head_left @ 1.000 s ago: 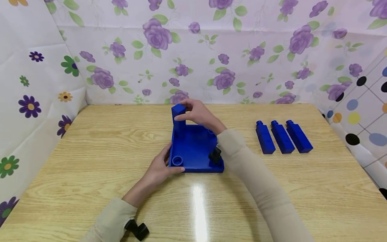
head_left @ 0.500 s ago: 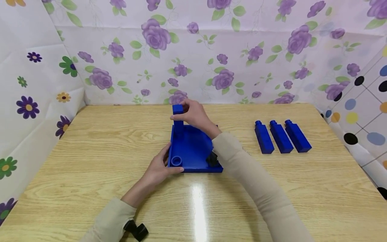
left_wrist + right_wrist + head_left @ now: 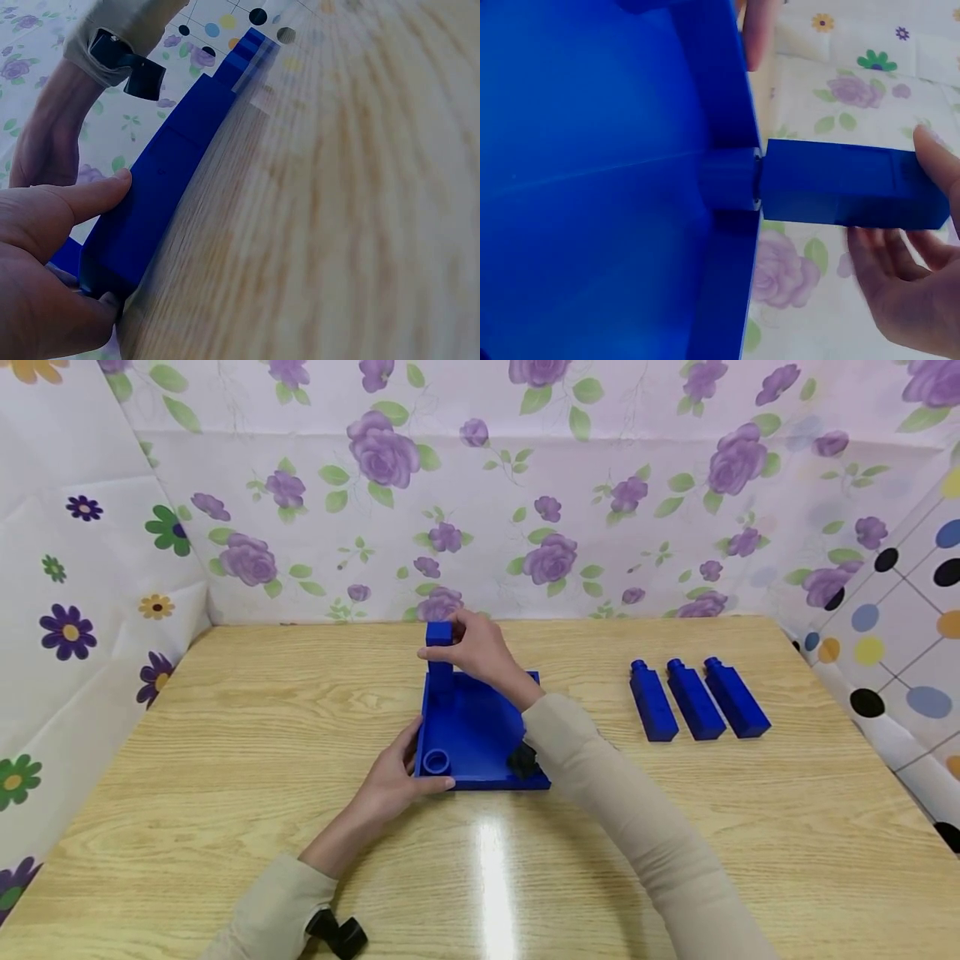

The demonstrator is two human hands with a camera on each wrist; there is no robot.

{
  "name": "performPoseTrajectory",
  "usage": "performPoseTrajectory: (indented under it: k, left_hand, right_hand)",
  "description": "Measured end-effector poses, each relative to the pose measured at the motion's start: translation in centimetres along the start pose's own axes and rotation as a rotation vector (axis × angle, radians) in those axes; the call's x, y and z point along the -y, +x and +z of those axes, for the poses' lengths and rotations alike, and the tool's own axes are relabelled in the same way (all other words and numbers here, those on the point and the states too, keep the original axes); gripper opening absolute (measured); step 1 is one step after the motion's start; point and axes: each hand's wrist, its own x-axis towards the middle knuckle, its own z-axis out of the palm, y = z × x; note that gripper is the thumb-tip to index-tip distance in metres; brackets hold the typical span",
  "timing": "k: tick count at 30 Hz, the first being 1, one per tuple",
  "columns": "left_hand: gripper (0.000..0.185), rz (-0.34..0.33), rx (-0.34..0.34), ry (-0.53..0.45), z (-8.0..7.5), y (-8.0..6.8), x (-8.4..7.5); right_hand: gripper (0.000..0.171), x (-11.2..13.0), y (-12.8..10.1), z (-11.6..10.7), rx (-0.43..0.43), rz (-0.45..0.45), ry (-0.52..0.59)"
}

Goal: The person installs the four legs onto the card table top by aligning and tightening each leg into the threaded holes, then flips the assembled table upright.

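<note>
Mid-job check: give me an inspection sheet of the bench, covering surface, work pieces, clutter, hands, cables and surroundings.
Surface: wooden table, glare patch near the front.
Job's things: blue base plate; blue post upright at its far-left corner; three spare posts lying to the right.
Clutter: nothing seen.
Hands: left hand holds the plate's near-left corner; right hand grips the post's top.
Cables: nothing seen.
Surroundings: floral sheets on the walls.

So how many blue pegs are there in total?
4. One blue peg stands upright in the blue base plate, gripped by the right hand. Three pegs lie side by side on the table's right.
</note>
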Motion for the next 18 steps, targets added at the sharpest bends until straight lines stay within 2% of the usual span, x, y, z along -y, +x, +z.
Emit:
performPoseTrajectory:
  k: [5,9,14,18]
  left_hand:
    - [0.101,0.002,-0.008,0.004,0.0,0.0,0.1]
    - [0.101,0.002,-0.010,0.013,-0.1,-0.1,0.1]
    - [0.101,0.008,-0.010,0.019,-0.2,-0.1,0.1]
    - [0.100,0.022,-0.006,0.013,-0.1,-0.1,0.1]
  right_hand:
    - [0.069,-0.1,0.0,-0.6,0.109,0.049,0.162]
    - [0.066,-0.2,0.3,-1.6,0.209,0.014,0.263]
    - [0.061,-0.3,0.9,-2.8,0.344,-0.067,0.289]
    - [0.059,-0.4,1.3,-3.3,0.416,-0.105,0.316]
